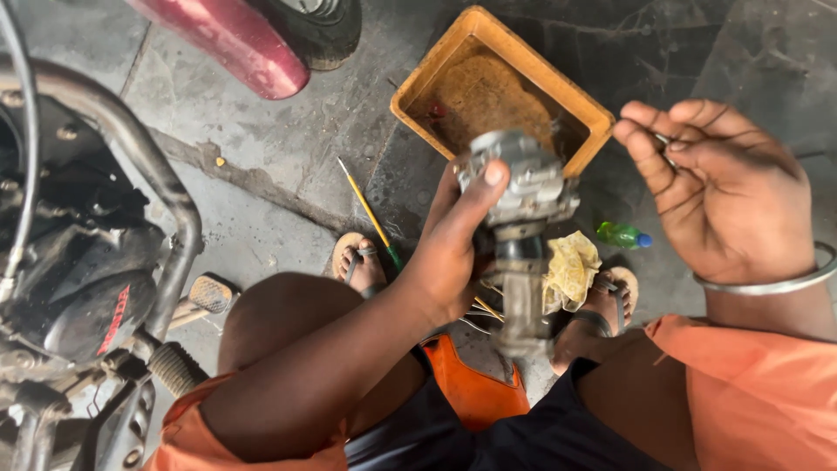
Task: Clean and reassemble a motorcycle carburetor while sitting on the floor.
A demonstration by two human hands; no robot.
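I have my left hand [453,253] clamped on the grey carburetor [521,218] at center frame, my right hand [715,192] at 2 o'clock pinching 1 small metal part [664,148], which I judge needs careful seating next.

Grey metal carburetor [521,218], upright, gripped mid-air.

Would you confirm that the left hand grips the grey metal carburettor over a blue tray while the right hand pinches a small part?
Not quite: the head view shows the tray is orange-yellow, not blue. The rest stands: the left hand has its grip on the grey metal carburettor above that tray, and the right hand pinches a small part between its fingertips.
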